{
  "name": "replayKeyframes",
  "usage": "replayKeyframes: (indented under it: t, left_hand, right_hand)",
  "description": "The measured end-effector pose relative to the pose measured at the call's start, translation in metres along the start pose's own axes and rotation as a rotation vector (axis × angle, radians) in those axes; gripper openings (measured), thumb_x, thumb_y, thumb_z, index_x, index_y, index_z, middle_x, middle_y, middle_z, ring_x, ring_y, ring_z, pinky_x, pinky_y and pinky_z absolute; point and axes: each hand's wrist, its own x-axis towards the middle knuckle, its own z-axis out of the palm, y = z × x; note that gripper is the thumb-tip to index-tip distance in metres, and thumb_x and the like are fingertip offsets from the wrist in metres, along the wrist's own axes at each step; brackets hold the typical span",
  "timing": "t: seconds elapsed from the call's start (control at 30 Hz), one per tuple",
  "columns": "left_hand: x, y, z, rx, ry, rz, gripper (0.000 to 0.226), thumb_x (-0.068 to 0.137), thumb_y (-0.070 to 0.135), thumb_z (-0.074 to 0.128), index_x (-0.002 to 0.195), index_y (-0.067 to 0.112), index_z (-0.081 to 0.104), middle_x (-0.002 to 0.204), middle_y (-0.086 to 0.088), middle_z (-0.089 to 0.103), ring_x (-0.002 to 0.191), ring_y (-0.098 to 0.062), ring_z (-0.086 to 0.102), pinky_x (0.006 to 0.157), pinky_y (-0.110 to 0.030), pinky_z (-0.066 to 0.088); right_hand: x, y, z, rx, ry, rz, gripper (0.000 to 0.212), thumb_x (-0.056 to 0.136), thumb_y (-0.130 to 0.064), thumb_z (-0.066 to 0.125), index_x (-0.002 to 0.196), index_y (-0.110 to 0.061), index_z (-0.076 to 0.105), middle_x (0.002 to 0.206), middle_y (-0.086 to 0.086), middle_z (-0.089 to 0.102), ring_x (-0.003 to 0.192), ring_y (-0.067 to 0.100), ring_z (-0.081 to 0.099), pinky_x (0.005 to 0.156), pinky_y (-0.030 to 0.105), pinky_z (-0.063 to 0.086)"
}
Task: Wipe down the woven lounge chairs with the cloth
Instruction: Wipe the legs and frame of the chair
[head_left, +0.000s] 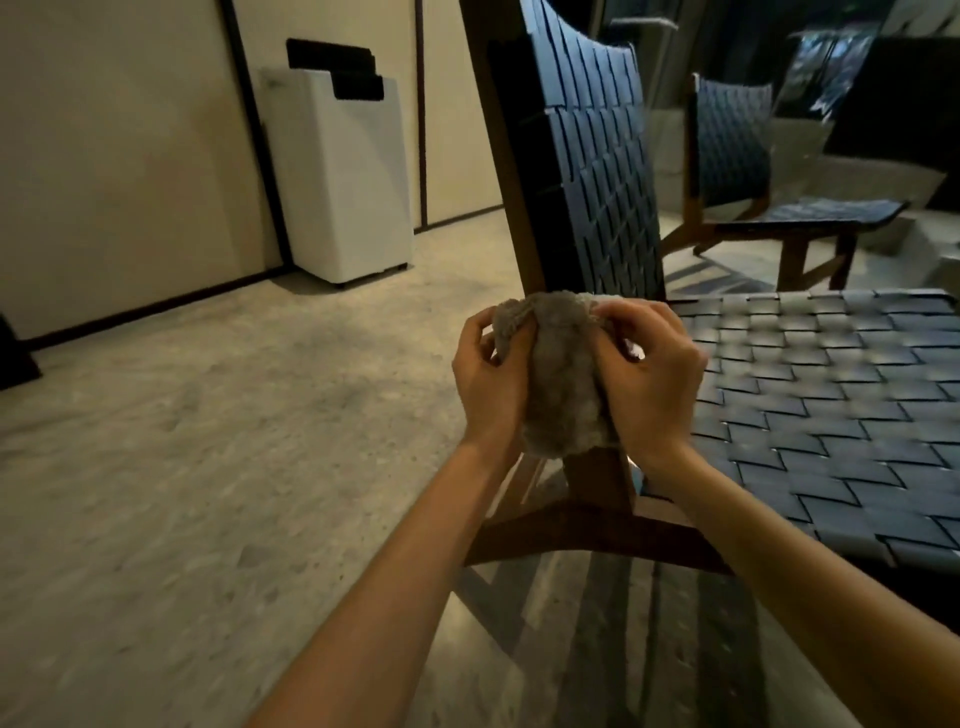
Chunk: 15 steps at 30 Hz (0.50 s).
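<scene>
A bunched grey-brown cloth (563, 384) hangs between both hands, in front of the near woven lounge chair (831, 395). My left hand (491, 379) grips the cloth's left side with curled fingers. My right hand (654, 374) pinches its upper right part. The chair has a dark blue woven seat, a tall woven backrest (592, 171) and a brown wooden frame (597, 535). The cloth is held above the seat's left rear corner, by the frame post. A second woven lounge chair (753, 182) stands farther back on the right.
A white floor appliance (343, 176) with a black top stands against the beige wall panels at the left. Pale stone floor (208, 467) stretches left of the chair. A dark object (15, 358) sits at the far left edge. Glass with reflections lies behind the chairs.
</scene>
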Motion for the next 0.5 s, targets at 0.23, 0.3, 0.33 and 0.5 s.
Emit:
replayKeyframes:
  t: [0.23, 0.3, 0.33, 0.5]
  left_hand:
    - [0.037, 0.059, 0.012, 0.107, 0.030, -0.017, 0.015, 0.088, 0.028, 0.065, 0.097, 0.035, 0.054, 0.095, 0.015, 0.059, 0.087, -0.001, 0.056, 0.068, -0.009, 0.049]
    - [0.046, 0.075, 0.014, 0.077, 0.067, -0.011, 0.015, 0.088, 0.028, 0.064, 0.100, 0.031, 0.055, 0.106, 0.002, 0.063, 0.097, -0.014, 0.060, 0.081, -0.025, 0.054]
    - [0.053, 0.087, 0.016, 0.063, 0.073, 0.008, 0.015, 0.089, 0.028, 0.064, 0.101, 0.030, 0.055, 0.110, -0.003, 0.063, 0.099, -0.018, 0.060, 0.083, -0.029, 0.055]
    - [0.098, 0.154, 0.024, 0.054, 0.073, 0.101, 0.018, 0.089, 0.029, 0.064, 0.102, 0.033, 0.052, 0.114, -0.007, 0.062, 0.102, -0.020, 0.060, 0.088, -0.035, 0.054]
  right_hand:
    - [0.041, -0.024, -0.002, 0.030, -0.027, -0.067, 0.016, 0.084, -0.007, 0.070, 0.100, -0.002, 0.069, 0.097, 0.004, 0.063, 0.089, 0.013, 0.060, 0.079, 0.007, 0.046]
    - [0.067, -0.041, 0.004, 0.074, 0.007, -0.118, 0.017, 0.085, -0.007, 0.069, 0.101, -0.001, 0.068, 0.097, 0.003, 0.062, 0.088, 0.008, 0.059, 0.079, 0.007, 0.047]
    - [0.082, -0.051, 0.008, 0.099, 0.024, -0.139, 0.017, 0.085, -0.008, 0.069, 0.101, -0.002, 0.069, 0.097, 0.001, 0.062, 0.088, 0.006, 0.058, 0.079, 0.008, 0.047]
    - [0.153, -0.096, 0.031, 0.244, 0.124, -0.118, 0.017, 0.086, -0.015, 0.070, 0.101, -0.007, 0.070, 0.093, -0.002, 0.065, 0.086, 0.007, 0.062, 0.079, 0.010, 0.050]
